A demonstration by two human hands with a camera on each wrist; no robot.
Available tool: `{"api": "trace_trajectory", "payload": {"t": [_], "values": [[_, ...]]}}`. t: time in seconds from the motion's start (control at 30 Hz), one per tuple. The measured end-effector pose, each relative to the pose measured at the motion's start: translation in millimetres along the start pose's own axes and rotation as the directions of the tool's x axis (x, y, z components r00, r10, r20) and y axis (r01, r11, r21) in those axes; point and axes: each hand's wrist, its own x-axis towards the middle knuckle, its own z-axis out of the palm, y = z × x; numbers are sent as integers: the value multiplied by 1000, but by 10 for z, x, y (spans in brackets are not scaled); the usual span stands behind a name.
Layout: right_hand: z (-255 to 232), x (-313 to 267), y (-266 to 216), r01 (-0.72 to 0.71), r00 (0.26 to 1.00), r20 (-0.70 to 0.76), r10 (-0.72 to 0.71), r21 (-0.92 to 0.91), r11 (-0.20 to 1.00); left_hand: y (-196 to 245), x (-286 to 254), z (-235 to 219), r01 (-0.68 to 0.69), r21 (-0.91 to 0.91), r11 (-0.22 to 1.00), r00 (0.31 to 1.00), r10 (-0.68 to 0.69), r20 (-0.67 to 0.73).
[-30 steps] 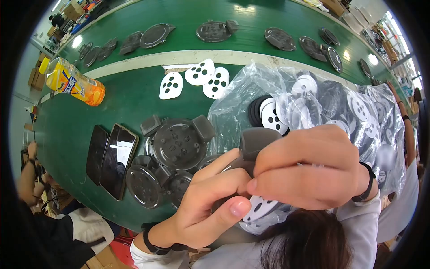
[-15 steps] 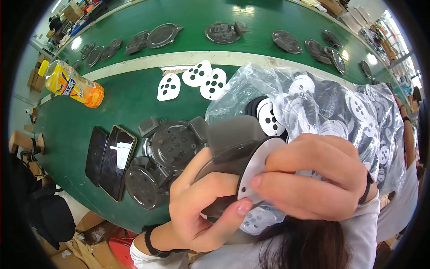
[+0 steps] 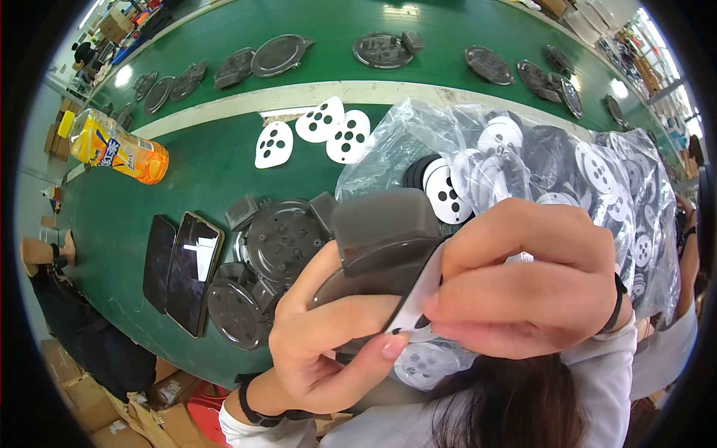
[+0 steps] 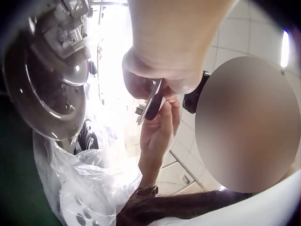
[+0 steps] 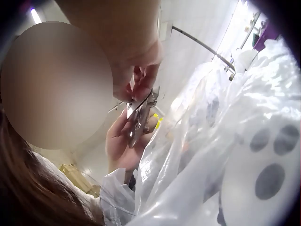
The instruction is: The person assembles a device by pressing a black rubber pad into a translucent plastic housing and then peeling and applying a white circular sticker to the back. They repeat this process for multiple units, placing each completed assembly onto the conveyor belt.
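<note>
My left hand [image 3: 321, 340] holds a smoky grey plastic housing [image 3: 385, 224] by its edge, with a block-shaped part standing up from it. Against its right side is a white-faced, dark-edged pad with holes [image 3: 420, 293], bent and tilted. The right hand [image 3: 530, 280] pinches this pad between thumb and fingers, and the left thumb touches its lower end. Most of the pad's face is hidden by the right fingers. In the left wrist view, the pad [image 4: 155, 106] shows edge-on between both hands. The right wrist view has the housing [image 5: 138, 122] between them too.
More grey housings [image 3: 287, 243] lie beside two phones [image 3: 196, 272]. A clear plastic bag [image 3: 515, 164] of similar pads lies at right. Three white pads [image 3: 274, 145] and an orange drink bottle [image 3: 119, 149] lie further back. Housings [image 3: 280, 56] line the green belt [image 3: 336, 26].
The housing in my left hand has come left and into fuller view. The pad, mostly hidden behind the right hand at first, now shows beside it, bent. Another person at the left has shifted.
</note>
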Motion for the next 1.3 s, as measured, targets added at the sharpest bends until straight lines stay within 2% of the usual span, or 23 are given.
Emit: {"api": "trace_trajectory", "payload": {"t": [0.13, 0.2, 0.33, 0.4, 0.53, 0.63, 0.8, 1.03, 1.13, 1.2, 1.23, 1.3], "values": [[-12, 19, 0, 28, 998, 52, -31, 47, 998, 30, -44, -15, 79, -62, 995, 997, -78, 10], [7, 23, 25, 94, 995, 10, -95, 62, 994, 54, -55, -13, 127, -50, 991, 991, -129, -27], [69, 15, 61, 168, 984, -59, -168, 4, 986, 45, -74, 5, 132, -113, 985, 989, -139, -58], [118, 18, 107, 284, 947, -153, -284, -21, 959, 37, -83, 10, 132, -155, 979, 986, -146, -83], [111, 11, 89, 242, 962, -125, -241, -7, 970, 12, -67, 16, 67, -203, 977, 995, -81, -63], [121, 20, 77, 249, 962, -114, -247, -2, 969, 29, -54, 5, 65, -135, 989, 996, -72, -44], [55, 31, 78, 253, 967, -2, -253, -20, 967, 58, -40, -13, 62, -20, 998, 998, -62, -6], [70, 21, 106, 212, 977, 3, -213, 43, 976, 41, -97, -27, 64, -74, 995, 998, -66, -21], [70, 29, 100, 172, 985, -24, -171, 133, 976, 39, -110, -39, 79, -91, 993, 996, -83, -36], [29, 39, 91, 137, 989, 32, -143, 145, 980, 35, -113, -40, 88, -104, 991, 995, -93, -48], [57, 25, 92, 134, 990, 31, -140, 146, 980, 32, -109, -36, 93, -111, 989, 994, -99, -52], [131, -2, 95, 110, 991, -92, -99, 114, 987, 6, -30, 39, 98, -128, 987, 992, -107, -61]]}}
